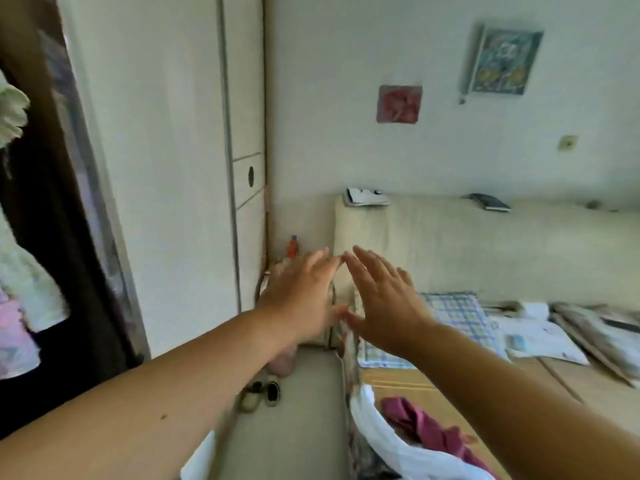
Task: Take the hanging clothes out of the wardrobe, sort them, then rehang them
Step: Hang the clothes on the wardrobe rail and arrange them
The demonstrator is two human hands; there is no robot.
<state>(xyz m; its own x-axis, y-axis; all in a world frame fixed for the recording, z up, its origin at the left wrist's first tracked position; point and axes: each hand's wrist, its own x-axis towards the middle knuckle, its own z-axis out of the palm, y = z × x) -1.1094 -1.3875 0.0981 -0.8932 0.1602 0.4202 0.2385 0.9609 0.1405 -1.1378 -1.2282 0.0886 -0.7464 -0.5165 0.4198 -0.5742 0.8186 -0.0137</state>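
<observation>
Clothes [27,282] hang in wardrobe [69,237]; left grip [301,299], right grip [384,303] spread.

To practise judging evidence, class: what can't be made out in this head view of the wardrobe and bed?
Head view:
Hanging clothes: blurred, cut by left edge; count unclear.
Magenta garment: crumpled, cut by bottom edge; type unclear.
Metal-framed object: mostly hidden behind left hand.
</observation>
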